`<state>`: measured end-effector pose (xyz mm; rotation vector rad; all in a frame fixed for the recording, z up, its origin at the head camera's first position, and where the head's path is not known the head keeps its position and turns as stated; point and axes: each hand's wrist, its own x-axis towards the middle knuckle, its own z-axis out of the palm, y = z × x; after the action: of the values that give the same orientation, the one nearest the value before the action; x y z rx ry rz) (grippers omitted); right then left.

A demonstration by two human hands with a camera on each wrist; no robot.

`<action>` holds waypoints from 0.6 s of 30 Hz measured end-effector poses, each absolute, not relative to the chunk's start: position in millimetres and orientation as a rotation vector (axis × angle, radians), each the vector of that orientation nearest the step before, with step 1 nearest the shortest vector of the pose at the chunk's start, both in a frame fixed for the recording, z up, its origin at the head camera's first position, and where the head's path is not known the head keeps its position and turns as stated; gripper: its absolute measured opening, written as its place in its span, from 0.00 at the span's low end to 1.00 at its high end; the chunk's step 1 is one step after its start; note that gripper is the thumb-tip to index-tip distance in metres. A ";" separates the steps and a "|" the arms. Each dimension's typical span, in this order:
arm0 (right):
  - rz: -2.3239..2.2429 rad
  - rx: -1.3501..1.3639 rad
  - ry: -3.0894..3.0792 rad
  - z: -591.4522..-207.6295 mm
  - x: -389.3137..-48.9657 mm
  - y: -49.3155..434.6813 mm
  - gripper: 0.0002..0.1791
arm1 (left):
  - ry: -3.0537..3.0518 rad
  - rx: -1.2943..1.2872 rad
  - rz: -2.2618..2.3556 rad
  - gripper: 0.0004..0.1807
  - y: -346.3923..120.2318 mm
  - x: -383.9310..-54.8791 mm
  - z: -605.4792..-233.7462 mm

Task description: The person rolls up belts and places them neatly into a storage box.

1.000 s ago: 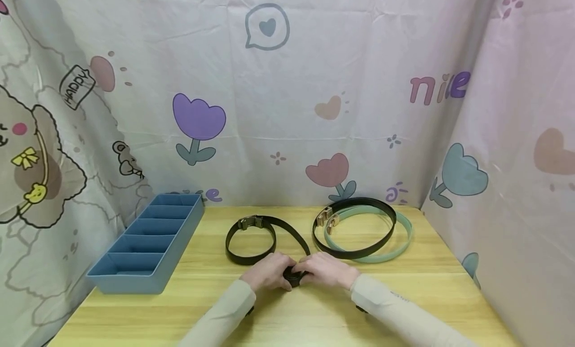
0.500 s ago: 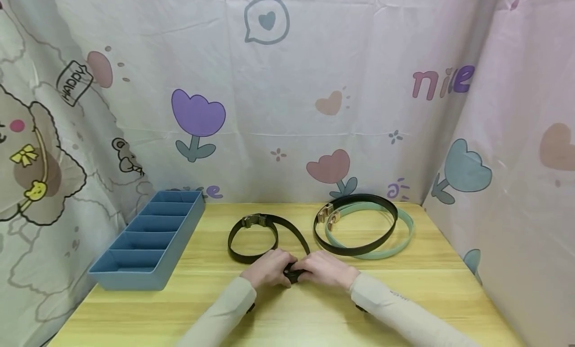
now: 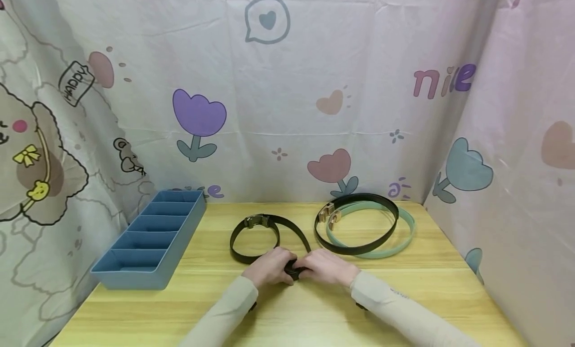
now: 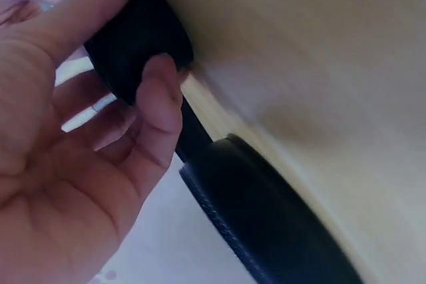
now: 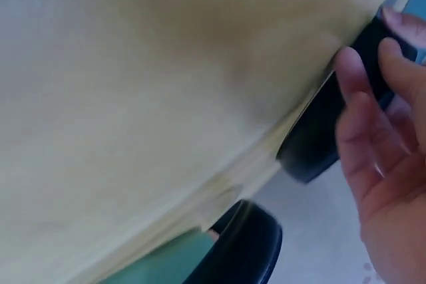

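A black belt lies on the table, its buckle [image 3: 256, 220] end standing in a round loop and its strap [image 3: 294, 228] curving forward to both hands. My left hand [image 3: 271, 267] pinches the coiled end [image 3: 294, 272] from the left, thumb and fingers on its outer side. From the right, my right hand [image 3: 327, 268] grips the same coil with thumb and fingertips. The left wrist view shows the coil [image 4: 140, 38] on edge between the fingers, the belt's loop [image 4: 266, 211] beyond it. In the right wrist view, fingertips press the black strap [image 5: 319, 124].
Right of the hands, another black belt [image 3: 366, 249] with a gold-toned buckle overlaps a mint green belt [image 3: 406, 237], both in wide loops. A blue divided box [image 3: 163, 264] stands at the left. Patterned cloth [image 3: 269, 102] hangs behind and at the sides of the wooden table [image 3: 395, 287].
The hands stay at the coil with only small finger shifts. The belt's buckle loop has crept slightly right, closer to the hands. The head view has tilted slightly.
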<state>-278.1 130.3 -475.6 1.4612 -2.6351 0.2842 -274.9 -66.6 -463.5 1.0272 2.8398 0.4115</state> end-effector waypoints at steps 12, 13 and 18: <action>0.196 1.456 -2.581 -474.5 -276.9 129.2 0.07 | 2.840 1.085 0.382 0.16 -70.9 -272.2 -460.9; 0.182 1.457 -2.576 -473.2 -276.5 130.6 0.07 | 2.838 1.101 0.373 0.17 -70.3 -272.2 -460.4; 0.106 1.474 -2.538 -469.0 -274.1 135.6 0.08 | 2.810 1.121 0.412 0.17 -68.1 -273.6 -461.0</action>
<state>-274.1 135.6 -469.0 1.4743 -2.5379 0.1055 -273.6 -68.1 -461.0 1.1206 2.8098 0.4117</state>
